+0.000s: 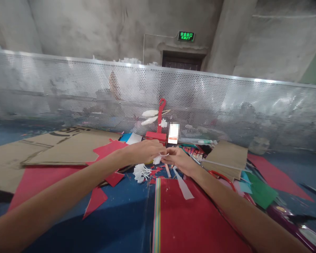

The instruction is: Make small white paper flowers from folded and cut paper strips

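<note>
My left hand (149, 151) and my right hand (179, 161) meet near the middle of the table. Between their closed fingertips is a small piece of white paper (157, 160); both hands pinch it. Below the left hand lies a bunch of white twisted paper pieces (141, 173) with thin stems. A loose white paper strip (183, 186) rests on the stack of red paper (197, 218) under my right forearm. Small red scraps (156, 171) are scattered below the hands.
Behind the hands stand a red paper piece with an upright strip (160, 119) and a lit phone (173, 134). Cardboard (65, 147) covers the left side. Red-handled scissors (223, 176), green paper (262, 189) and more cardboard (228, 158) lie right. A perforated metal screen (213, 95) closes the back.
</note>
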Tool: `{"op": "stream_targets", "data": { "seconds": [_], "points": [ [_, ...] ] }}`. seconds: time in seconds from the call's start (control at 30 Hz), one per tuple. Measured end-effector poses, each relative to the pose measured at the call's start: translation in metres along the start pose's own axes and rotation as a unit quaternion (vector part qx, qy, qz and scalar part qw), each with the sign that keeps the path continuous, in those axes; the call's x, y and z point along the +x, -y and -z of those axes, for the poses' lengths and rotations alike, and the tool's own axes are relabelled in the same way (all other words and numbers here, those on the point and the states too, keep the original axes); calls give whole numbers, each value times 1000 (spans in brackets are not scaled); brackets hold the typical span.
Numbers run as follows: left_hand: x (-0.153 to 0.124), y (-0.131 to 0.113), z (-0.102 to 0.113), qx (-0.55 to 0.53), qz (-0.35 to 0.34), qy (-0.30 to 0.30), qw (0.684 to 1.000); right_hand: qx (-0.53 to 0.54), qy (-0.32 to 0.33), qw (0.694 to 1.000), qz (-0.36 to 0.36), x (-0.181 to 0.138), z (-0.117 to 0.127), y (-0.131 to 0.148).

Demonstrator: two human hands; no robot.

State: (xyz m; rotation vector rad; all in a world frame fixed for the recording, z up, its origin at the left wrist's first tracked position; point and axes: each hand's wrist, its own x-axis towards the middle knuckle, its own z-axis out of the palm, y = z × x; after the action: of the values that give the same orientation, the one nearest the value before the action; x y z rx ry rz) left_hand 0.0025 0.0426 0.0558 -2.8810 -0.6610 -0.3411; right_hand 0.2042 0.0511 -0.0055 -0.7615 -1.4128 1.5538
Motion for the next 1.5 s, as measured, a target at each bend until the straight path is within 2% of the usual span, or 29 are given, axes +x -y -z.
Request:
{"op": "stream_targets", "data": {
  "seconds": [0.3,0.53,0.7,0.87,1.07,1.13,1.3,1.5],
  "points": [
    [1,1,-3,35,5,-16,999,45,20,999,0,2,2,-2],
    [1,1,-5,47,101,-16,994,35,37,999,-8,0,3,0],
    [2,-3,-3,31,138,-20,990,8,29,999,24,1,-2,-4],
    [2,-7,1,17,114,-31,993,47,-9,998,45,3,-4,-8],
    [-3,8,8,8,-6,-33,999,51,-22,998,35,5,1,-7],
    [-6,12,11,-1,-20,-36,999,57,-23,998,30,5,2,-6],
    [-10,9,19,-52,28,-24,998,80,-32,996,15,4,3,-5],
    [-7,10,13,-52,88,-19,995,85,-17,996,10,4,3,-6]
  ]
}}
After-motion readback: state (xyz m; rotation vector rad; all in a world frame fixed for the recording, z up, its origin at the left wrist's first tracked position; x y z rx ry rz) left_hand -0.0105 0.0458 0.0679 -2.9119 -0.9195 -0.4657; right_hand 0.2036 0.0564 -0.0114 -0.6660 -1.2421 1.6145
